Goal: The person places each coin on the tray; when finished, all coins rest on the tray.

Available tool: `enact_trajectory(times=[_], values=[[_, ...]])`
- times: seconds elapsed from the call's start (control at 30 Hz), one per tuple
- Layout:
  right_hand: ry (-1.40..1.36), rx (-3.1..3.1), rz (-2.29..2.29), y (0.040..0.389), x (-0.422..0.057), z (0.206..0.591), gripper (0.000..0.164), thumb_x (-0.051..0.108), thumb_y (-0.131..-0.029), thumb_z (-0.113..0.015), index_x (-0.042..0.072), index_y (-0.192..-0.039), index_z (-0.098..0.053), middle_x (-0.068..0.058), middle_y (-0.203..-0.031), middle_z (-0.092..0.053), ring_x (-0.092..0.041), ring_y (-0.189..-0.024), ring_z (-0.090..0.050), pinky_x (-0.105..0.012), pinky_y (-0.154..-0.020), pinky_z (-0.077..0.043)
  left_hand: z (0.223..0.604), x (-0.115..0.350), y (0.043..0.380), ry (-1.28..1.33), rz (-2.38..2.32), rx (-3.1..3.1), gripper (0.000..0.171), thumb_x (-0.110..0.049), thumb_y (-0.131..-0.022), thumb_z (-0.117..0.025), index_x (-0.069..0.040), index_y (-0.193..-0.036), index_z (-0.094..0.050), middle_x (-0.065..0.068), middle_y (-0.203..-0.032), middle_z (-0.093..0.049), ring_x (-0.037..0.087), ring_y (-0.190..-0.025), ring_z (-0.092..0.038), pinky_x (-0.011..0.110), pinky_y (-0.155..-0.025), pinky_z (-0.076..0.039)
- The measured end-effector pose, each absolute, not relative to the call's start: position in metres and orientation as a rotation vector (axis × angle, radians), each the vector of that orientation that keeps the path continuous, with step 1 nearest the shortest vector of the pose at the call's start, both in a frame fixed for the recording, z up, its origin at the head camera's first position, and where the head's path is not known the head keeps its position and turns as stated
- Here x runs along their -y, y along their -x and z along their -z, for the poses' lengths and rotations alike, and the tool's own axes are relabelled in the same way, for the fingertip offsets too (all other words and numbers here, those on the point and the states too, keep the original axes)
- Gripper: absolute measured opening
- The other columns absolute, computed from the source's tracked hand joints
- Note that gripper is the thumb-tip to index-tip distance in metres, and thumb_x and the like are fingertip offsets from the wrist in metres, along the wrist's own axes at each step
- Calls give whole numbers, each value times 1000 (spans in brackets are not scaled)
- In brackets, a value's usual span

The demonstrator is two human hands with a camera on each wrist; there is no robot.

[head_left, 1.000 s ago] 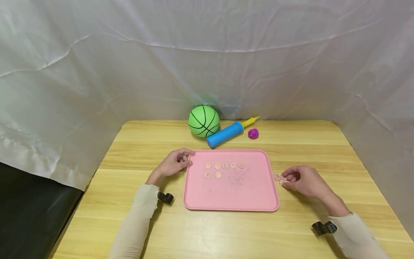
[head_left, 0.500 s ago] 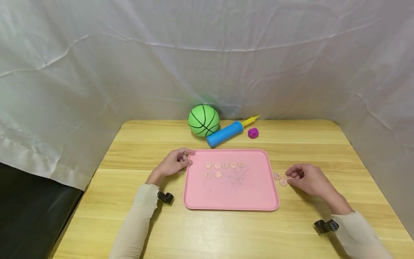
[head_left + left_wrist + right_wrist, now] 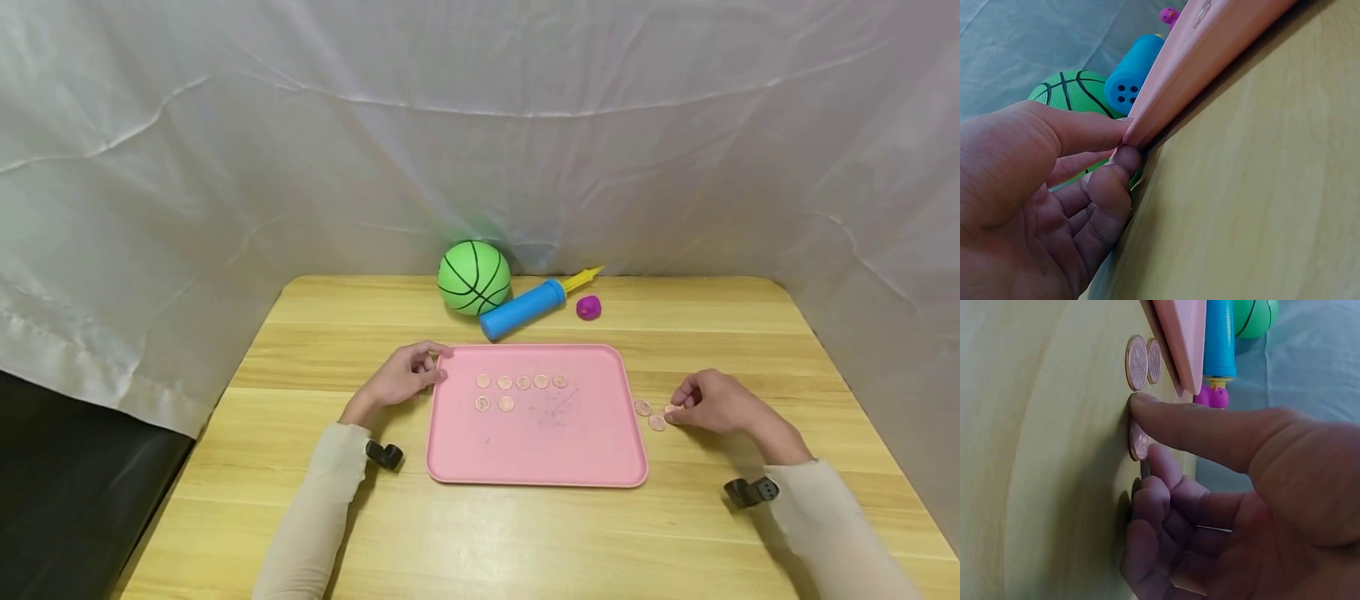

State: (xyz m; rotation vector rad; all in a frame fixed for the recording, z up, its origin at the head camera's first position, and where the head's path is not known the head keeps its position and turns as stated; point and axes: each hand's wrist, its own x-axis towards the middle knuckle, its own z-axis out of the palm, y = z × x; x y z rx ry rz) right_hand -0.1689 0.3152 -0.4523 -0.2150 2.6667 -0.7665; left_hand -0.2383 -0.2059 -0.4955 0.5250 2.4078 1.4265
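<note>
At the far left corner of the pink tray (image 3: 540,454), my left hand (image 3: 401,375) pinches the rim, thumb on top and a finger beneath in the left wrist view. Several copper-coloured coins (image 3: 542,382) lie flat in the tray in two rows. Right of the tray, my right hand (image 3: 716,403) has thumb and forefinger at opposite edges of a coin (image 3: 1139,439), its other fingers curled. That coin is partly hidden by the thumb. Two more coins lie on the table between this hand and the tray, one nearer the tray (image 3: 643,407) and one nearer the thumb (image 3: 657,422).
Behind the tray, a green ball (image 3: 474,278) with black lines touches a blue hand pump (image 3: 523,310) with a yellow tip. A small magenta toy (image 3: 588,307) sits right of the pump. Pale curtains (image 3: 525,167) hang along the wooden table's back and sides.
My right hand has shifted slightly right, uncovering the coin nearer the thumb, and has moved a little away from me. The left hand stays at the tray's corner.
</note>
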Motion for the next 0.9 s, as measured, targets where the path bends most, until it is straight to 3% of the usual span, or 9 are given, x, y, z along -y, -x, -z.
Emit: enact_trajectory(times=[0.17, 0.33, 0.67, 0.77, 0.9], values=[[237, -2671, 828, 167, -316, 454, 26, 19, -91, -88, 1, -97, -70, -5, -88, -65, -17, -82, -55, -24, -69, -46, 494, 205, 238, -532, -1422, -2411, 37, -1, -104, -69, 0, -141, -67, 14, -87, -64, 12, -63, -52, 21, -54, -47], [193, -2685, 961, 162, -316, 459, 25, 16, -94, -86, -2, -107, -74, -7, -92, -72, -15, -83, -62, -22, -71, -51, 494, 206, 238, -532, -1412, -2422, 37, -2, -104, -69, 0, -141, -67, 13, -87, -64, 12, -63, -52, 21, -54, -46], [103, -2559, 1217, 163, -313, 457, 35, 30, -104, -77, 1, -125, -78, -12, -113, -83, -7, -95, -76, -20, -81, -61, 494, 206, 237, -526, -1421, -2411, 38, -2, -104, -69, 1, -142, -66, 13, -87, -64, 13, -64, -53, 21, -54, -47], [123, -2485, 1296, 164, -308, 455, 38, 29, -105, -75, -2, -129, -75, -13, -117, -83, -5, -98, -77, -18, -86, -60, 495, 207, 238, -528, -1416, -2413, 39, -3, -104, -69, 1, -142, -66, 12, -86, -64, 13, -63, -53, 22, -54, -47], [138, -2287, 1455, 167, -297, 454, 41, 21, -107, -72, -10, -133, -69, -20, -118, -81, -12, -91, -77, -25, -87, -65, 495, 206, 238, -513, -1418, -2408, 38, -3, -104, -69, 0, -142, -67, 11, -86, -64, 12, -63, -53, 21, -54, -47]])
